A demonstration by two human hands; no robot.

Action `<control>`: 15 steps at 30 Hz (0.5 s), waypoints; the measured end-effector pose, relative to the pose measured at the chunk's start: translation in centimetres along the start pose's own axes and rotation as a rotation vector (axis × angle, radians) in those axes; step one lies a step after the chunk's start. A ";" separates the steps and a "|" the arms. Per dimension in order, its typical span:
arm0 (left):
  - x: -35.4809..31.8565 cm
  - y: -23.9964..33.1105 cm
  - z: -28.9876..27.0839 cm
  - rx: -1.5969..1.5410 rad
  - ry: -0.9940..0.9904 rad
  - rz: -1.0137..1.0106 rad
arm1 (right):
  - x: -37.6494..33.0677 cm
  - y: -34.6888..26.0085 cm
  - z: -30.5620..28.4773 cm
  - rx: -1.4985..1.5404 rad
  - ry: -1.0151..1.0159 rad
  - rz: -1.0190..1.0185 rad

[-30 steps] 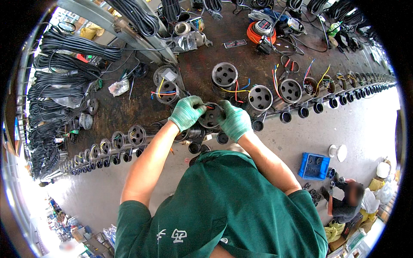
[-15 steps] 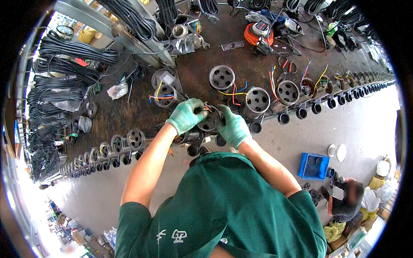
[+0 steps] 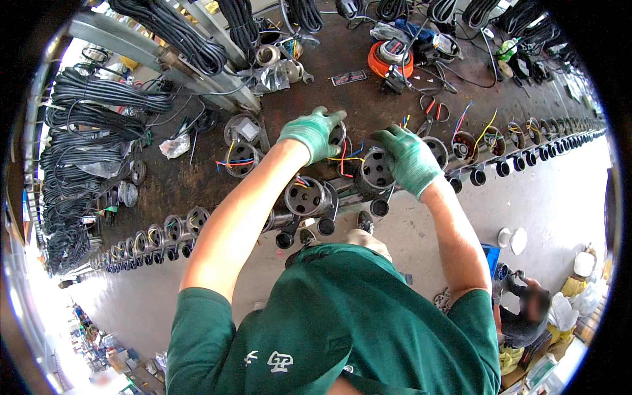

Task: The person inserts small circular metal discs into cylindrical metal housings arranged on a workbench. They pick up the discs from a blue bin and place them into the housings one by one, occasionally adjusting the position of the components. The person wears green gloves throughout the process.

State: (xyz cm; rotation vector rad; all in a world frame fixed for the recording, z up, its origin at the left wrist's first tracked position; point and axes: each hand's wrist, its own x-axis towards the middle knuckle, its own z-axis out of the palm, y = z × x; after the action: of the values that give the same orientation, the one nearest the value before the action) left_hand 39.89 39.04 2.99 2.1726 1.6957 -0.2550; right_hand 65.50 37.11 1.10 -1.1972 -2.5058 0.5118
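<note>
My left hand (image 3: 315, 135), in a green glove, reaches over a round dark metal housing (image 3: 340, 134). Its fingers and thumb curve round that housing's rim and hide most of it. My right hand (image 3: 409, 159), gloved alike, hovers with fingers stretched out and apart beside a housing with a holed end (image 3: 376, 167). Yellow, red and blue wires (image 3: 346, 158) lie between the two hands. Nearer my body, by my left forearm, stands another holed housing (image 3: 305, 197) with short coloured wire ends at its rim and a black cap hanging at its side.
Further housings (image 3: 155, 235) line the bench edge on both sides. Bundles of black cable (image 3: 108, 92) are heaped at the left. Red-handled scissors (image 3: 431, 110) and an orange coil (image 3: 388, 60) lie beyond my right hand. A person (image 3: 532, 306) sits low at the right.
Both hands have left the near housing with the short wires. My left hand went forward to the far housing; my right hand moved right and its fingers spread.
</note>
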 end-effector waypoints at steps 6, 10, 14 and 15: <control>-0.6 0.5 -0.9 -0.065 0.057 -0.097 | 3.1 2.5 -0.1 0.014 -0.186 -0.218; -2.9 -5.5 1.5 -0.473 0.474 -0.029 | 6.7 3.0 -0.3 -0.114 -0.233 -0.324; -7.2 -7.0 2.2 -1.369 0.404 -0.089 | 10.2 2.3 0.2 -0.263 -0.391 -0.504; -8.1 -7.0 2.6 -1.482 0.399 -0.096 | 10.8 1.6 0.4 -0.343 -0.455 -0.560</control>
State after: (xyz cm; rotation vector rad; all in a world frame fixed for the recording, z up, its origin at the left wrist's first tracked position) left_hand 31.24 32.21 2.30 0.9998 1.3329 1.1170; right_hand 59.92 46.51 1.42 -0.4389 -3.2431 0.2240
